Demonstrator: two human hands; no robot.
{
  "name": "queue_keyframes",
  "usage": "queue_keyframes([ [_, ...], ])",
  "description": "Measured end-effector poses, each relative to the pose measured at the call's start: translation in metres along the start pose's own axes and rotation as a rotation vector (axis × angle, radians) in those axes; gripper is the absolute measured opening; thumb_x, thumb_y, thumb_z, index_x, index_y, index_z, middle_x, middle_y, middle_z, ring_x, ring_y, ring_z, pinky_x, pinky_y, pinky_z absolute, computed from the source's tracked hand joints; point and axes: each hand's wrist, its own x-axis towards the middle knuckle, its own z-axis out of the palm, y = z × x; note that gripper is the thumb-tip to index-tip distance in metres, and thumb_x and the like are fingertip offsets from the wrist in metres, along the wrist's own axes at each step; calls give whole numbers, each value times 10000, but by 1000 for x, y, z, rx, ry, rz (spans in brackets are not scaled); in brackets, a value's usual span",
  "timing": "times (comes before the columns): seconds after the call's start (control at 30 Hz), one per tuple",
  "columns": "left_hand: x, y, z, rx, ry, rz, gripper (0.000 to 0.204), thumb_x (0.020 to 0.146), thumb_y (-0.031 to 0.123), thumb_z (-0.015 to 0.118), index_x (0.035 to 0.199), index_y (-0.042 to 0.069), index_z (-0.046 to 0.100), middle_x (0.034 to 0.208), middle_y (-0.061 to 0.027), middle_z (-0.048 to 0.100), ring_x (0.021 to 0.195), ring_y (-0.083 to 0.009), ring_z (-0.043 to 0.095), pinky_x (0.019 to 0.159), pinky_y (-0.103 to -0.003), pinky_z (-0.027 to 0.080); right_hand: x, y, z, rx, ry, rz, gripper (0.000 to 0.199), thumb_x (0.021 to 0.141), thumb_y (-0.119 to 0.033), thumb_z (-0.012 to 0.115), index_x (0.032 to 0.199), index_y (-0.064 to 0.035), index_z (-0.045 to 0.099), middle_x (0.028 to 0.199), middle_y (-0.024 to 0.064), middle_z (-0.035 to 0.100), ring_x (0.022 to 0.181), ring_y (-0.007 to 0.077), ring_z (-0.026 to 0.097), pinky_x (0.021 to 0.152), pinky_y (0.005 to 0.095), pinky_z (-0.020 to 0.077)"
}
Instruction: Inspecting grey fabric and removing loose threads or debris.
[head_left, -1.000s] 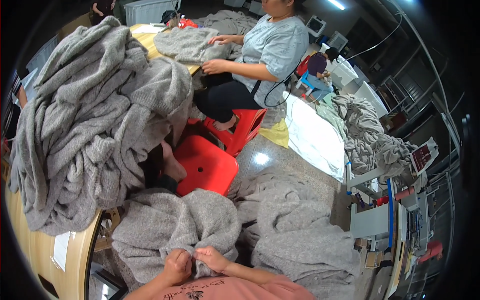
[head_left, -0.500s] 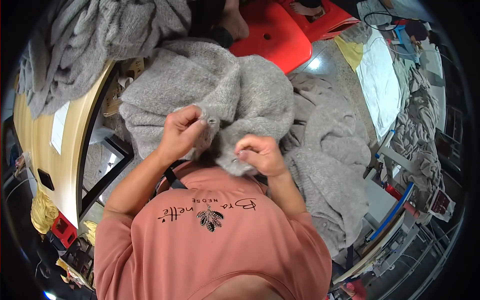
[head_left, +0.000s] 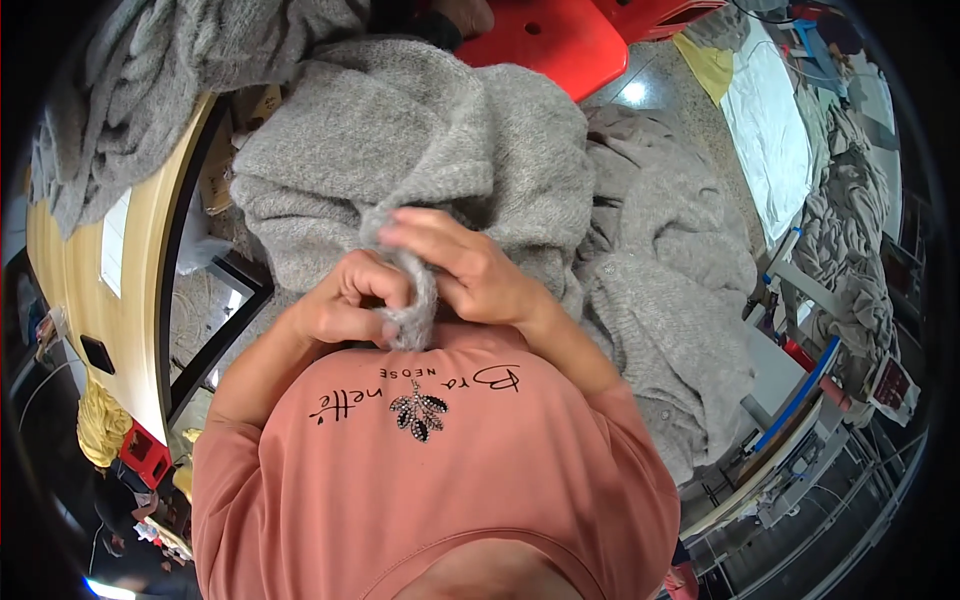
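A fuzzy grey knit garment (head_left: 370, 120) lies bunched across my lap, with its near edge drawn up in front of my chest. My left hand (head_left: 355, 300) is closed round a rolled piece of that edge, the thumb below and the fingers curled above. Close beside it, my right hand (head_left: 475, 270) reaches over the same strip with its fingers long and pressed together on a fold. Its fingertips are slightly blurred, and its thumb is mostly hidden. No tool shows in either hand.
More grey knitwear (head_left: 670, 300) is heaped at my right, and another pile (head_left: 230, 50) covers the far end of the wooden table (head_left: 150, 250) at left. A black phone (head_left: 96, 354) lies on that table. Beyond my lap stands a red stool (head_left: 560, 45).
My right hand has moved left and up, from apart to beside my left hand on the knit. My left hand has come lower, nearer my chest. The view has shifted slightly.
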Motion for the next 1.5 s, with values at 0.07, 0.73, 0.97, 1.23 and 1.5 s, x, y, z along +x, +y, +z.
queue_keyframes([
  [0.07,-2,5,8,-20,74,-22,232,673,110,638,535,20,475,531,-16,481,490,-95,423,463,-243,306,3,11,-9,50,-168,69,237,710,33,565,940,-22,578,883,127,570,702,236,577,612,290,463],
  [0.73,4,2,0,1602,797,164,385,635,114,708,969,30,534,966,-147,551,868,-320,542,745,-396,440,-27,28,-1,-791,-275,155,392,572,-168,708,926,-50,587,843,93,513,845,248,502,702,375,391],
  [0.97,-13,-9,-26,1557,986,8,386,637,63,691,991,23,542,922,-155,565,824,-321,555,712,-350,449,-39,49,6,-952,-338,50,109,688,-101,514,785,-78,557,774,48,494,750,202,479,669,341,329],
  [1.23,-30,-21,-37,578,1104,15,59,726,7,623,736,0,565,657,60,514,608,-25,430,532,-194,356,-38,49,5,-709,-383,-131,27,666,-102,517,684,-86,530,721,54,510,711,204,498,643,346,359],
  [1.5,-27,-29,-63,320,1010,24,29,752,36,603,775,21,593,717,26,572,631,-40,474,562,-201,379,-42,83,25,-1044,-305,-52,156,584,-167,624,688,-68,563,726,81,528,758,246,509,666,407,358],
])
